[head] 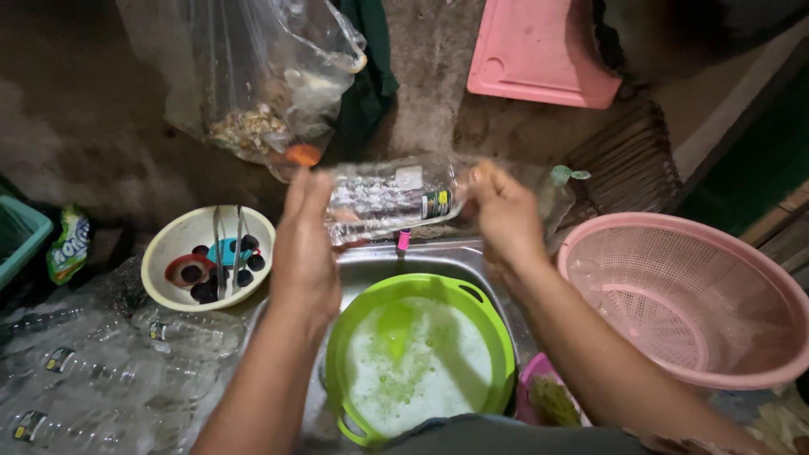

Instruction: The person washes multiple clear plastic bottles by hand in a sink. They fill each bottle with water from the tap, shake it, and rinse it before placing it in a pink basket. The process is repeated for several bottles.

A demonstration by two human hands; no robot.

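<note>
- Above the green basin of suds: clear plastic bottle held level, left hand and right hand clasped around its ends.
- Step judged: rinsing; tipping toward the basin called for.

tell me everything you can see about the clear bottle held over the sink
The clear plastic bottle lies on its side, held between both hands above the green basin of soapy water. The left hand covers one end; the right hand grips the other. It looks thin, ribbed and transparent, wet or beaded inside, with a small dark label near the right hand. No cap shows.
</note>
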